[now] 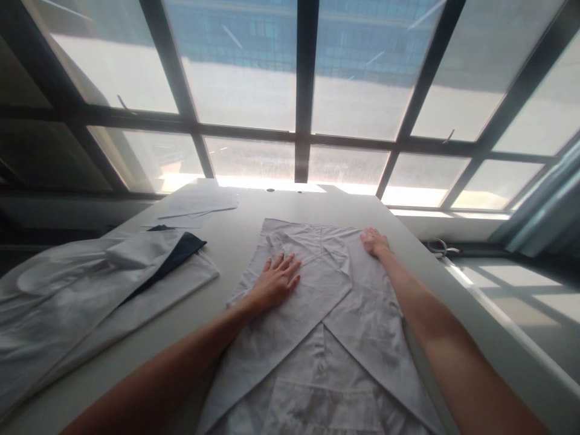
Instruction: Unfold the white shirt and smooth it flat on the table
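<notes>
A white shirt (317, 338) lies flat on the table (244, 241) in front of me, its two sides folded inward so they cross in the middle. My left hand (277, 279) rests palm down on the left folded part, fingers spread and flat. My right hand (374, 241) presses on the far right corner of the shirt, fingers stretched forward on the cloth. Neither hand holds anything.
A pile of white garments with a dark navy piece (176, 254) lies at the left of the table. Sheets of paper (199, 202) lie at the far left. Large windows (299, 90) stand beyond the table. A ledge (498, 290) runs along the right.
</notes>
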`<state>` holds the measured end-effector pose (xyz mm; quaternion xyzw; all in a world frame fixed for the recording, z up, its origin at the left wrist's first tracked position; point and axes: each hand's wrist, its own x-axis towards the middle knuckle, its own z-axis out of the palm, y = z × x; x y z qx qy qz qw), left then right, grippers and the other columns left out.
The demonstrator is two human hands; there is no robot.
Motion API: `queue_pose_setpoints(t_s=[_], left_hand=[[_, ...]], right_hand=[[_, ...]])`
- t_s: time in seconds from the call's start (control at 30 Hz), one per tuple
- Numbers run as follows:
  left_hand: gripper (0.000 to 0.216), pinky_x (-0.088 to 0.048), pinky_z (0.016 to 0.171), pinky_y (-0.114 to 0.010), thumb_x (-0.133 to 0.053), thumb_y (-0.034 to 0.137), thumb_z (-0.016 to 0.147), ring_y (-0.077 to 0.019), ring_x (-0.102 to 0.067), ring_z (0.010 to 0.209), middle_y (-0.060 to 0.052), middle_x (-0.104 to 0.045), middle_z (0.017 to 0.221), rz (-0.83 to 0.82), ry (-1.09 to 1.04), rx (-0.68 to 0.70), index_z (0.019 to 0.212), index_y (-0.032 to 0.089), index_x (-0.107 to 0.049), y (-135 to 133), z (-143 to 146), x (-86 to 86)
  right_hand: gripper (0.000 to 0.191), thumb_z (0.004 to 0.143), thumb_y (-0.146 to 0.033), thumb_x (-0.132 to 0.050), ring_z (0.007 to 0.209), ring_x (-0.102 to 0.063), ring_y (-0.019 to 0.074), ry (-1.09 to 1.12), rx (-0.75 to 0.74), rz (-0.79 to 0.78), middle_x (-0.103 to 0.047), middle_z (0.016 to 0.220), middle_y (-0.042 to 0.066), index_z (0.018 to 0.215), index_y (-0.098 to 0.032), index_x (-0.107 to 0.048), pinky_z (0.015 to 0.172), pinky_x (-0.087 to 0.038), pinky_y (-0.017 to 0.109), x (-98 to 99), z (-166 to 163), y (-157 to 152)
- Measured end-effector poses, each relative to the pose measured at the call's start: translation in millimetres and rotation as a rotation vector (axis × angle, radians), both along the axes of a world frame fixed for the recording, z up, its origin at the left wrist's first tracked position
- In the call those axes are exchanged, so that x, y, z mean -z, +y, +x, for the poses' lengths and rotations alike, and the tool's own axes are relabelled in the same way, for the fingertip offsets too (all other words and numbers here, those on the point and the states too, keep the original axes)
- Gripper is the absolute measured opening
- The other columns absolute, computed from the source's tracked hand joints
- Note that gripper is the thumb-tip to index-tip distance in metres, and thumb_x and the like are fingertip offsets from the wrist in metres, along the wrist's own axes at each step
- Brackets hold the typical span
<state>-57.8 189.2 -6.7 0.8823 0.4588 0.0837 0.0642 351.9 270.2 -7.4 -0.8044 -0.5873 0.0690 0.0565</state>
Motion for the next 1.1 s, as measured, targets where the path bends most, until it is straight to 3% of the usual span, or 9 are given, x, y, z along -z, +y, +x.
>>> queue_pose_setpoints(t_s=[0.13,0.27,0.4,0.5,0.6,0.83,0.97,1.1], left_hand=[[0.055,-0.02,0.125,-0.064,-0.04,0.045,0.107,-0.0369,-0.021,0.158,-0.006,-0.032,0.17,-0.003,-0.001,-0.009,0.161,0.031,-0.044,-0.3,0.8,-1.2],[0.055,-0.019,0.125,-0.064,-0.041,0.043,0.107,-0.0375,-0.021,0.158,-0.008,-0.033,0.17,0.011,-0.005,-0.014,0.161,0.03,-0.044,-0.4,2.4,-1.6],[0.056,-0.019,0.124,-0.066,-0.038,0.042,0.108,-0.0385,-0.021,0.158,-0.009,-0.032,0.17,0.017,-0.01,-0.024,0.162,0.027,-0.042,-1.3,4.8,-1.3],[0.056,-0.019,0.123,-0.068,-0.037,0.043,0.108,-0.0394,-0.02,0.158,-0.01,-0.032,0.17,0.021,-0.012,-0.037,0.162,0.025,-0.042,0.9,9.7,0.3],[0.056,-0.02,0.123,-0.068,-0.037,0.045,0.108,-0.0404,-0.021,0.157,-0.011,-0.031,0.17,0.046,-0.026,-0.047,0.161,0.025,-0.044,8.4,20.0,1.8],[0.06,-0.018,0.123,-0.066,-0.034,0.049,0.108,-0.0391,-0.019,0.158,-0.014,-0.027,0.172,-0.006,-0.033,-0.177,0.162,0.024,-0.04,35.7,35.8,-7.1],[0.059,-0.018,0.123,-0.064,-0.031,0.048,0.108,-0.0391,-0.021,0.158,-0.013,-0.025,0.172,-0.023,-0.016,-0.349,0.162,0.025,-0.04,51.5,10.6,-16.0],[0.056,-0.023,0.121,-0.066,-0.031,0.043,0.108,-0.038,-0.027,0.156,-0.012,-0.03,0.17,-0.034,0.034,-0.334,0.161,0.028,-0.041,53.7,-24.9,-23.8]], right_hand=[[0.065,0.109,-0.039,-0.02,0.16,-0.012,0.0283,-0.04,0.034,0.115,-0.017,0.173,0.019,0.165,-0.006,-0.028,0.128,-0.009,0.054,-7.5,-12.6,-9.9],[0.059,0.107,-0.028,-0.029,0.16,-0.011,0.0281,-0.08,0.001,0.207,-0.021,0.172,0.02,0.161,-0.006,-0.036,0.128,-0.007,0.051,-18.0,-47.4,-41.2],[0.063,0.107,-0.035,-0.033,0.16,-0.015,0.0311,-0.023,-0.091,0.128,-0.022,0.171,0.022,0.163,-0.006,-0.033,0.127,-0.017,0.051,-13.8,-90.9,-106.6],[0.068,0.106,-0.041,-0.035,0.16,-0.014,0.0313,0.029,-0.163,0.069,-0.02,0.172,0.019,0.165,-0.008,-0.028,0.127,-0.018,0.051,1.6,-117.5,-163.7],[0.073,0.105,-0.043,-0.036,0.16,-0.014,0.0294,0.037,-0.202,0.048,-0.018,0.172,0.02,0.166,-0.005,-0.025,0.128,-0.015,0.049,14.3,-130.1,-199.6],[0.074,0.105,-0.046,-0.036,0.159,-0.018,0.0293,-0.024,-0.138,0.072,-0.024,0.17,0.022,0.165,-0.003,-0.027,0.128,-0.014,0.044,7.4,-119.7,-196.1],[0.072,0.106,-0.046,-0.036,0.159,-0.019,0.0295,-0.02,-0.157,0.093,-0.025,0.17,0.021,0.165,-0.005,-0.028,0.128,-0.014,0.043,7.1,-117.2,-194.6],[0.068,0.108,-0.045,-0.033,0.159,-0.022,0.0302,0.002,-0.199,0.142,-0.029,0.169,0.02,0.166,-0.01,-0.029,0.128,-0.015,0.045,9.2,-117.2,-197.1]])
